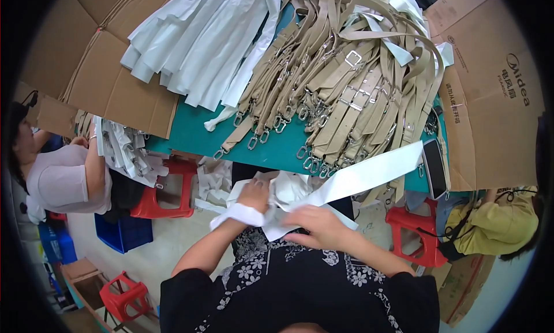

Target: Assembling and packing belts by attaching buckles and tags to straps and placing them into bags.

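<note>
Left hand [255, 195] back-up on white sheeting [291, 187], right hand [320, 226] close beside.

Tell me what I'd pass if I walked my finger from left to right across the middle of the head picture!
Pale shirt → red stool beside it → left hand → right hand → phone → yellow shirt.

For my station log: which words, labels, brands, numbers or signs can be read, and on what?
Cardboard at right: large dark logo and lettering, plus smaller print; I won't copy them out.
Same cardboard, upper left: faint marks, too small to read.
Tan straps and white strips: none readable.
</note>
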Available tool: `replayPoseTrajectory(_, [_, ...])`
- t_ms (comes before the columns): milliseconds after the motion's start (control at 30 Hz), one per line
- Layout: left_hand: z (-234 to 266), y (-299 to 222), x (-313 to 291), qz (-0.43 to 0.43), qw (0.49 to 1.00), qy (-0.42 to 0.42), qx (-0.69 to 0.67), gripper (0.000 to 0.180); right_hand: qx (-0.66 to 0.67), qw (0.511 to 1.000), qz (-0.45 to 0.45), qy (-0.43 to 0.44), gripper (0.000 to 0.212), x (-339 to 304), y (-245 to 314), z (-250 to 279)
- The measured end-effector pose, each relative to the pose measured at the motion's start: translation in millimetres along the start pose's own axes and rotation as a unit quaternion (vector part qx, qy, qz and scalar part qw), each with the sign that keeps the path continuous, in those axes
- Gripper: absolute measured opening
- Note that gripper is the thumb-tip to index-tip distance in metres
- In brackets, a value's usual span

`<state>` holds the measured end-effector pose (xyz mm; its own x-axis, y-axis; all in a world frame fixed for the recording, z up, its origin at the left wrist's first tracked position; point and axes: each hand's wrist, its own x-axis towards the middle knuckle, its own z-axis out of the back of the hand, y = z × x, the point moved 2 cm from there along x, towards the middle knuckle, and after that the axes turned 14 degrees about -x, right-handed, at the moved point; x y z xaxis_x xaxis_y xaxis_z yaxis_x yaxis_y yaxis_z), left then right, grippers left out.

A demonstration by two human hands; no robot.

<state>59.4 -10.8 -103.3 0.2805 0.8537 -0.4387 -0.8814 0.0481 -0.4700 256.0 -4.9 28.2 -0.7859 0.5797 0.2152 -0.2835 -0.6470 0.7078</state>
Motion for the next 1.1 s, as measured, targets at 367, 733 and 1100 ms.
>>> replayPoseTrajectory(367, [162.9, -11.2, -42.6, -0.054, 0.994, -0.088, -0.032, 0.017, 0.012, 0.985, -0.165, -0.051, 0.02, -22.5, -118.4, -95.9])
replayPoseTrajectory(733, [198.4, 47.5, 4.2, 0.033, 0.933, -0.339, -0.118, 0.023, 0.496, 0.77, -0.394, -0.068, 0.038, -11.7, -128.5, -70.2])
replayPoseTrajectory(1100, [169.3, -17.4, -14.2, -0.108, 0.911, -0.287, -0.276, 0.041, 0.566, 0.785, -0.253, -0.019, 0.034, -0.4, -83.8, -46.7])
